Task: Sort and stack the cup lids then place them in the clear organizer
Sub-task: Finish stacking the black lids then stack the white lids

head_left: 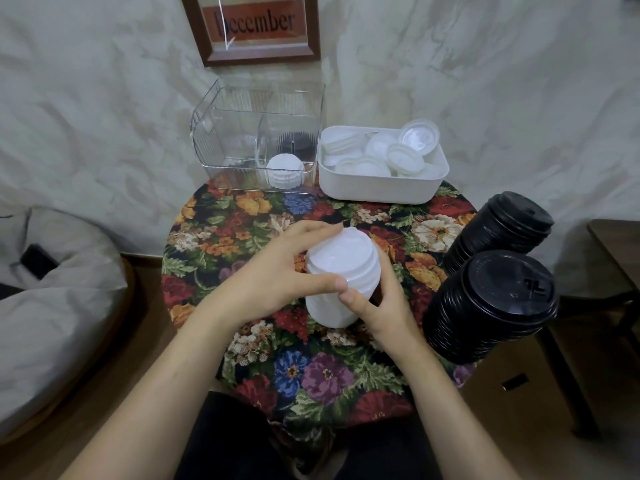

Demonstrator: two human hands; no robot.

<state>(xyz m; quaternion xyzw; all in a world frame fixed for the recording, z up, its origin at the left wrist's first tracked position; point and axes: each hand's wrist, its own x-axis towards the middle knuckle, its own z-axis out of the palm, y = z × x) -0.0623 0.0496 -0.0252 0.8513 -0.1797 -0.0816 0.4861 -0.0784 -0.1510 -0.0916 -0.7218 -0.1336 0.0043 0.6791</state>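
A tall stack of white cup lids (341,268) stands on the floral table, held between both hands. My left hand (277,271) grips its upper part from the left, thumb across the front. My right hand (379,306) holds the lower right side, thumb on the front. The clear organizer (228,133) stands at the table's back, with a short stack of white lids (285,171) in its front right compartment and dark lids (298,142) behind. A white bin (377,188) to its right holds several loose white lids (405,157).
Two tall stacks of black lids (491,306) (502,226) stand on the table's right edge. The round floral table (294,368) is small. A framed sign (256,26) leans on the wall behind. A grey cushion (52,306) lies at left, a dark wooden table (616,244) at right.
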